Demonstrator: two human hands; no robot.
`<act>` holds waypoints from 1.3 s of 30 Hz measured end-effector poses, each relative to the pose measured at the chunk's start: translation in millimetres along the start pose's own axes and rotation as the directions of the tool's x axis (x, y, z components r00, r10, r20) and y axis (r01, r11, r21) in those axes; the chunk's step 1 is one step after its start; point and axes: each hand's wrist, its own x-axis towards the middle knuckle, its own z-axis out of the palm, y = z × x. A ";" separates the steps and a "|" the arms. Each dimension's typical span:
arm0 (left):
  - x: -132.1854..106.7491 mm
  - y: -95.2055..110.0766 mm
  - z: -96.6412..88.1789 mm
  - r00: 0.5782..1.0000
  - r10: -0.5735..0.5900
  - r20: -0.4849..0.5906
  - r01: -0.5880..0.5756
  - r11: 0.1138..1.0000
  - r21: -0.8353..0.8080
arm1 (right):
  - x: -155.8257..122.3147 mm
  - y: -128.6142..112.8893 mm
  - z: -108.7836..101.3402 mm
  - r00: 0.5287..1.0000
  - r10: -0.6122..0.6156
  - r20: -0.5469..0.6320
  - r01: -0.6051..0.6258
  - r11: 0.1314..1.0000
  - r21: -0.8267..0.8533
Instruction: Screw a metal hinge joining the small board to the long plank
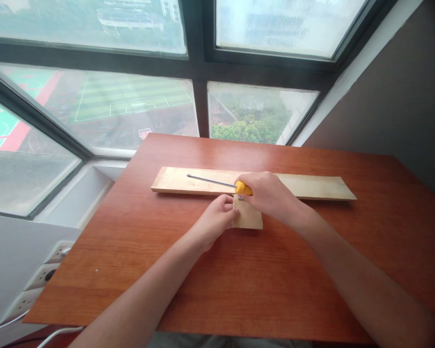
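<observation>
Table (239, 280) middle | our left hand (217, 215) pinches block (249, 218) beside plank (311, 186) | right hand (270, 193) clenches screwdriver (212, 181) | risk, we judge: block skids if pinch loosens

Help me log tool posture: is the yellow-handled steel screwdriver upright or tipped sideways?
Tipped sideways: the yellow-handled steel screwdriver points left over the long wooden plank, in the right hand.

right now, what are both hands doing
left hand: closed, fingers gripping the left edge of the small wooden block
right hand: closed around the yellow-handled screwdriver
</observation>
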 end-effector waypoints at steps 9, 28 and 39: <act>0.4 0.8 -0.6 1.000 -0.008 0.018 0.008 1.000 -0.023 | -4.3 -3.2 1.5 1.000 -0.018 0.019 0.017 1.000 0.013; -1.8 2.3 0.5 1.000 -0.004 0.001 0.004 1.000 -0.019 | -2.9 2.4 -5.4 0.999 0.046 0.002 -0.046 0.999 -0.005; -1.5 1.4 -0.9 1.000 -0.003 0.002 0.003 1.000 0.002 | -5.1 7.0 -15.0 0.998 0.048 0.038 -0.048 0.999 -0.009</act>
